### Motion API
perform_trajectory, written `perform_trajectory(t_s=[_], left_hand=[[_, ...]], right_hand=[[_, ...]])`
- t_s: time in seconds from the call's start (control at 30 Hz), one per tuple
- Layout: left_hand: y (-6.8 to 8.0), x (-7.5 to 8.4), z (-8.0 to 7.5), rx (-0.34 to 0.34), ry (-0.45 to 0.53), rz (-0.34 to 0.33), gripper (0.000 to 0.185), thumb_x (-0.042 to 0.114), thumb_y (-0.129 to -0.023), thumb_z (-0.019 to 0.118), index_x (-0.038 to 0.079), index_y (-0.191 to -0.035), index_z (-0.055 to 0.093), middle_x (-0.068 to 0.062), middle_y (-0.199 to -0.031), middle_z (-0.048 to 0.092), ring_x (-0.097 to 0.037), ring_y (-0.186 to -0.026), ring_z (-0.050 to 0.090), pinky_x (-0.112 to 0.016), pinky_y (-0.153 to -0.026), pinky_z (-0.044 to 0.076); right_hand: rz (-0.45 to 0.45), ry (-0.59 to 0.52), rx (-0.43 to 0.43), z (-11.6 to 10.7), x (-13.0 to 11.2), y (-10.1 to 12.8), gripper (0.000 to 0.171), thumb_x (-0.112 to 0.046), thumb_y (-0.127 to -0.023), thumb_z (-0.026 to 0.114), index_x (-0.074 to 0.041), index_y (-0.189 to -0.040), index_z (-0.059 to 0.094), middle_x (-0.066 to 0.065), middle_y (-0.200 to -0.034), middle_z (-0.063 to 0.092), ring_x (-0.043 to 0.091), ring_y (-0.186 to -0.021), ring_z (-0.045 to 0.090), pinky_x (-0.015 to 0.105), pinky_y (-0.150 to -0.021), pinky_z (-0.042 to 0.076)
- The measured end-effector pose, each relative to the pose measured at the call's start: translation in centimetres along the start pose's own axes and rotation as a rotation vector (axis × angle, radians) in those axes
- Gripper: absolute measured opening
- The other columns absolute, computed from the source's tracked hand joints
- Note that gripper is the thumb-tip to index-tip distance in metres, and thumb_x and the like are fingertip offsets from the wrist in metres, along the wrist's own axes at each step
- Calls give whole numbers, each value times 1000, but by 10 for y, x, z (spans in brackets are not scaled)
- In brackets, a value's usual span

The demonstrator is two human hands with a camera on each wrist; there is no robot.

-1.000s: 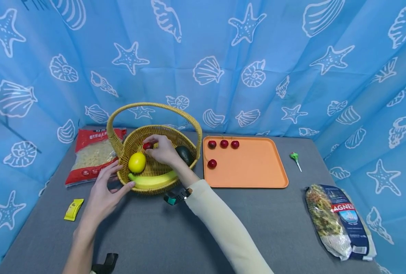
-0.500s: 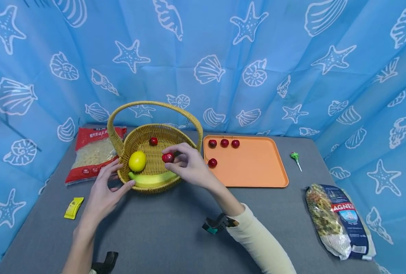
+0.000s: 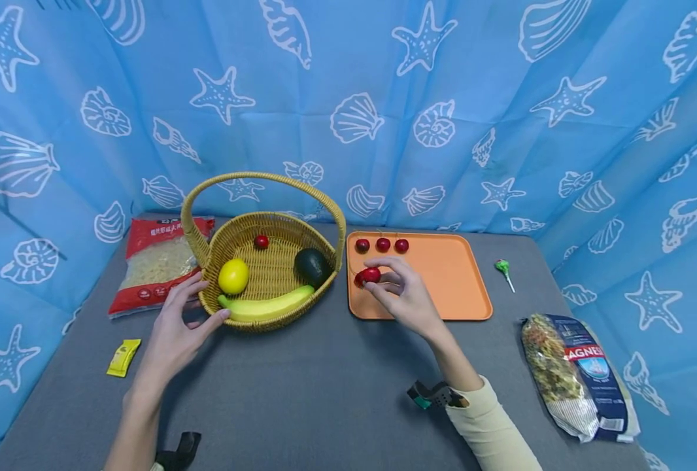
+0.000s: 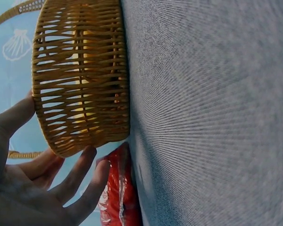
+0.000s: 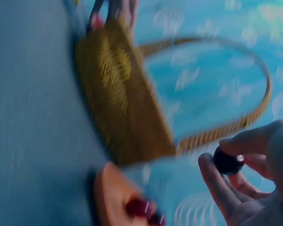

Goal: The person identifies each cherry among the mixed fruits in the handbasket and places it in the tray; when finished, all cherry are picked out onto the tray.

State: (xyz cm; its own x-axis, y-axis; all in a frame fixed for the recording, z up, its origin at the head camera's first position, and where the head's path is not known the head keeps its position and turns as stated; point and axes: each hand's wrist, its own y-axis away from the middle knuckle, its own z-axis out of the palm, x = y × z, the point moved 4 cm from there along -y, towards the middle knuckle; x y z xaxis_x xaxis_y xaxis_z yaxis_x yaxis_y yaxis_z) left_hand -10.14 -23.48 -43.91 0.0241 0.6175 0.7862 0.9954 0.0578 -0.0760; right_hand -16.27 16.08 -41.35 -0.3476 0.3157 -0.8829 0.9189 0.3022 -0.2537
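My right hand (image 3: 397,288) pinches a red cherry (image 3: 371,275) (image 5: 228,160) over the left part of the orange tray (image 3: 442,297), beside another cherry (image 3: 359,280). Three more cherries (image 3: 382,245) lie in a row at the tray's far edge. My left hand (image 3: 179,322) rests with straight fingers against the near left rim of the wicker basket (image 3: 214,252) (image 4: 80,75). In the basket lie a lemon (image 3: 233,276), a banana (image 3: 266,305), an avocado (image 3: 312,266) and one cherry (image 3: 261,241).
A red bag of pasta (image 3: 157,263) lies left of the basket, and a small yellow packet (image 3: 123,357) sits nearer me. A green lollipop (image 3: 505,271) is right of the tray. A bag of mixed pasta (image 3: 578,376) lies at the near right. Blue patterned cloth surrounds the grey table (image 3: 325,386).
My right hand took a cherry out of the basket and carried it right, over the orange tray. The avocado is uncovered again. My left hand stayed at the basket rim.
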Motion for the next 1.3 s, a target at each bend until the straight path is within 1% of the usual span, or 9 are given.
perform_trajectory(t_s=[0.13,0.27,0.37,0.5,0.83,1.0,1.17,1.23,1.3], left_hand=[[-1,0,0,-5,-2,-10,74,33,-100,80,1,-159,47,-26,-167,39,-48,-135,54,-66,-101,60],[-1,0,-1,-6,-3,-10,74,33,-101,80,1,-159,47,-26,-167,39,-49,-136,53,-65,-102,60],[-2,0,-1,-10,-4,-11,74,34,-101,80,2,-159,47,-26,-168,38,-48,-136,53,-65,-102,60],[-2,0,-1,-15,-2,-12,74,34,-101,79,2,-159,47,-26,-169,38,-48,-136,53,-66,-103,59],[-2,1,-2,-34,8,-41,75,37,-102,77,4,-161,45,-25,-169,36,-48,-137,52,-70,-104,59],[-1,1,-1,-28,2,-29,74,35,-102,78,3,-160,46,-25,-169,37,-47,-136,53,-67,-103,59],[0,0,0,-29,2,-33,74,36,-102,78,4,-160,47,-25,-169,37,-47,-137,52,-67,-103,60],[0,-1,0,-33,5,-40,74,37,-102,78,4,-160,47,-25,-170,36,-48,-137,52,-68,-104,59],[-1,-1,-1,-37,10,-45,74,37,-102,78,5,-161,46,-25,-170,36,-48,-138,52,-69,-104,59]], right_hand=[[92,127,60,-17,39,-6,38,5,-98,75,2,-135,68,24,-134,63,41,-112,77,40,-98,67],[155,237,53,-24,68,-11,37,0,-98,77,0,-134,70,24,-130,66,39,-111,76,52,-100,65],[178,285,23,-23,81,-12,37,-5,-98,78,-1,-134,70,23,-128,70,36,-108,75,53,-98,66],[191,279,-3,-22,88,-14,38,-8,-100,78,0,-136,69,23,-129,73,34,-108,74,52,-99,65],[217,246,-22,-26,90,-14,45,-10,-99,79,-1,-141,65,22,-136,71,36,-116,71,56,-106,62],[216,229,-14,-30,84,-13,46,-10,-99,79,0,-142,64,24,-136,70,40,-119,72,58,-107,61],[178,185,13,-32,61,-11,45,-9,-100,78,2,-140,64,26,-137,69,43,-123,71,59,-110,59],[149,149,17,-31,47,-11,43,-8,-99,79,1,-139,65,26,-137,69,43,-124,70,56,-112,59],[108,113,22,-29,32,-10,42,-6,-98,79,0,-138,66,25,-135,70,43,-122,70,48,-112,61]])
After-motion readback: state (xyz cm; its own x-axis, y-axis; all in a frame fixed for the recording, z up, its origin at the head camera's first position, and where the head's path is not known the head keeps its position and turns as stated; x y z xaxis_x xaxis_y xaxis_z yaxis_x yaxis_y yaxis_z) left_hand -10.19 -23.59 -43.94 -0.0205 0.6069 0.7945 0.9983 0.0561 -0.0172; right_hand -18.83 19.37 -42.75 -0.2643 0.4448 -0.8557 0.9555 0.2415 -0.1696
